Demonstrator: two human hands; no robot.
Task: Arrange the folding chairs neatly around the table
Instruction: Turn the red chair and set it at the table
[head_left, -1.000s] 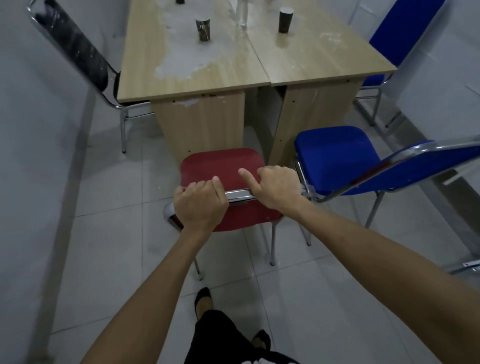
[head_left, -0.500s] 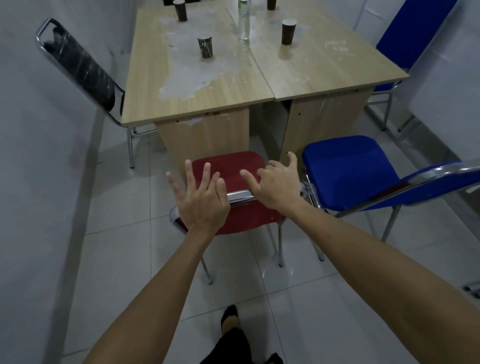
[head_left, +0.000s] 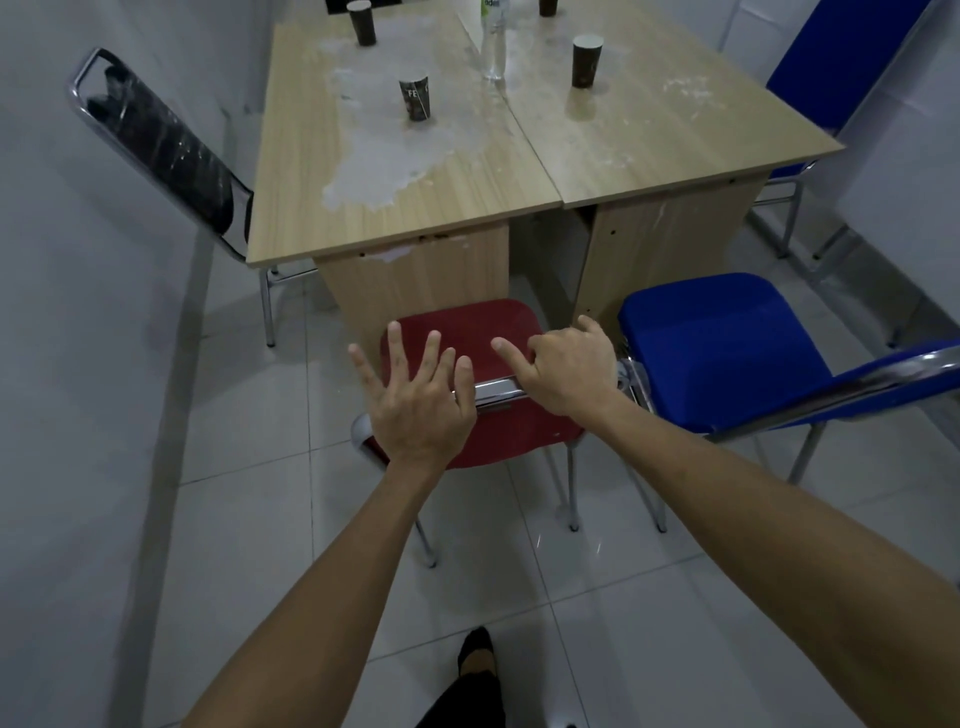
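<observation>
- Our left hand (head_left: 418, 402) is spread wide, fingers fanned and straight, palm down over the chrome top rail (head_left: 496, 391) of the red chair (head_left: 467, 332); it grips nothing, and we cannot tell whether the palm touches the rail.
- Our right hand (head_left: 569, 366) sits on the same rail just right of the left one, fingers loosely curled, forefinger pointing out over the red seat; it is not clamped round the rail.
- The red chair stands at the near end of the table (head_left: 395, 208), its seat pushed up close to the table's wooden end panel, backrest toward us.
- Right of the red chair, also at the table's near end, is a blue chair (head_left: 711, 343); its seat faces the table, its chrome-edged back runs out to the right edge of view, and its frame is just beside the red chair's.
- On the table's left side a black chair (head_left: 166, 150) is tucked in by the wall, seat under the top.
- On the table's right side, further back, another blue chair (head_left: 831, 67) stands with its back to the wall.
- On the table top: three dark paper cups, one near the middle (head_left: 415, 98), one to the right (head_left: 586, 61), one at the far left (head_left: 362, 22), plus a clear bottle (head_left: 493, 47) between them. A pale worn patch spreads over the table's left half.
- Below us, well back from the table, a dark shoe (head_left: 475, 647) rests on the white tiled floor (head_left: 234, 519).
</observation>
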